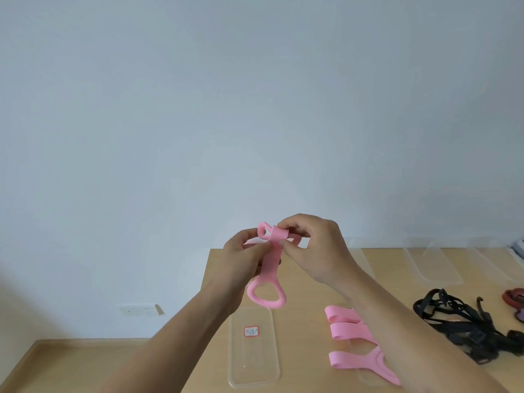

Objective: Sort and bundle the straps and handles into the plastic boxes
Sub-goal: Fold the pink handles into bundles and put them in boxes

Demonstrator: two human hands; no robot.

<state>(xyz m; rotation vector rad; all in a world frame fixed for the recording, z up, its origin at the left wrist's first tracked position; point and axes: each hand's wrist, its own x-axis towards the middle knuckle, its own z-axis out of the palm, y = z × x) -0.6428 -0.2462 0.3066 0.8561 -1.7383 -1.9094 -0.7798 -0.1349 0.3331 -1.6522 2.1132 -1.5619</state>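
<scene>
We have only one view, a wide-angle camera worn on the head, looking forward and slightly down from close behind the raised hands (283, 251). It faces a plain pale wall (255, 95) that fills the upper two thirds of the frame, with the wooden worktop (306, 282) squeezed into the lower right and a strip of floor (71, 361) low on the left. No second view shares the scene.

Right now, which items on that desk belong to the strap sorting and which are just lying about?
In the job:
pink silicone strap with loop handle, held by left hand and right hand
clear plastic box with red-edged label
loose pink straps
black strap tangle
empty clear boxes

Lying about:
white wall socket
</scene>
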